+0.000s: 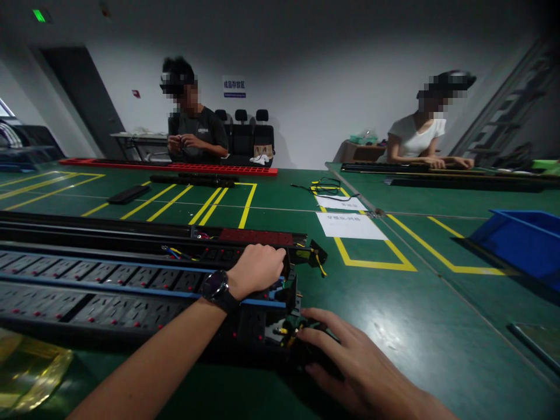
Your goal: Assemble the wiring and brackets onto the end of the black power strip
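Long black power strips lie side by side on the green table, with rows of sockets and small red parts. My left hand (258, 268), with a black watch on the wrist, is closed over the right end of the blue-edged power strip (144, 274). At the end of the nearest power strip (126, 312), my right hand (345, 350) curls its fingers around a black end piece (312, 353). Yellow wires (286, 332) show at that opening, beside the fingertips. The underside of each grip is hidden.
A strip with a dark red section (256, 236) lies behind, loose wires at its end. White paper sheets (350, 226) lie on the green table (420, 315). A blue bin (520, 239) stands right, a yellow transparent object (32, 370) front left. Two people work across the table.
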Motion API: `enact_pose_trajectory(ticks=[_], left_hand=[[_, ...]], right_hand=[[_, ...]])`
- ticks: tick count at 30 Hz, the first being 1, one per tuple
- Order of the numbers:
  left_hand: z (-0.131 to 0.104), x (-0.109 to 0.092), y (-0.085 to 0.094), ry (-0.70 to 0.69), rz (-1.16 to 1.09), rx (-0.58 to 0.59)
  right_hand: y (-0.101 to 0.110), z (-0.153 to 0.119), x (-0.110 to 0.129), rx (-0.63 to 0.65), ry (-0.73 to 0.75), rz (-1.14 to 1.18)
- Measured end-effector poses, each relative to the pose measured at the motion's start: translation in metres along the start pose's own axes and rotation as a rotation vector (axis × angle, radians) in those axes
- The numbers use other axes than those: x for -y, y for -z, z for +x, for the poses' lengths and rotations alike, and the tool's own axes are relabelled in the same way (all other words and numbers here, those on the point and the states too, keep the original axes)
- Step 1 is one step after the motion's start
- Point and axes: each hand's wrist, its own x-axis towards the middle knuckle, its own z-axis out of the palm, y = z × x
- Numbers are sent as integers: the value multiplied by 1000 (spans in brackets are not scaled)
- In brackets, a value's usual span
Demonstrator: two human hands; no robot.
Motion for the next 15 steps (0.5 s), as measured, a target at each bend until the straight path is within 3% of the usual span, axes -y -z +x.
enact_pose_trajectory(ticks=[11,15], left_hand=[[2,0,4,12,55,39],[4,1,6,17,70,52]], right_hand=[[9,1,-1,59,-38,6],[17,5,-15,-4,-119,-24]])
